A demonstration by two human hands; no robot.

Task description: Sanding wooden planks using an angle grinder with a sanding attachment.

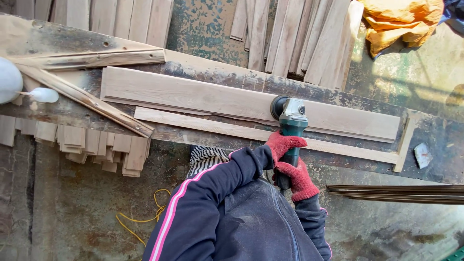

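We stand over a long, worn workbench (58, 112) that runs from the left edge to the right. On it lies a wide plank (193, 96), flat, along the back side of the bench. Just in front of it, touching or nearly so, lies a thin strip of wood (212, 125), nearer to our edge.

More boards (299, 38) lean in a stack past the far edge. Short wood pieces (96, 147) hang below the front edge on the left. A yellow cord (145, 220) lies on the floor.

The green grinder (291, 123) sits on the wide plank, toward the right end, with its round disc down on the wood. Our left hand (285, 143), in a red glove, is wrapped tight around the body near the head. Our right hand (299, 180), also in a red glove, is closed around the back end of the handle.

To do this well, we think we should keep both hands firm, hold the disc flat, press softly, and slide slowly along the grain. If we tip it, it may dig a dent.
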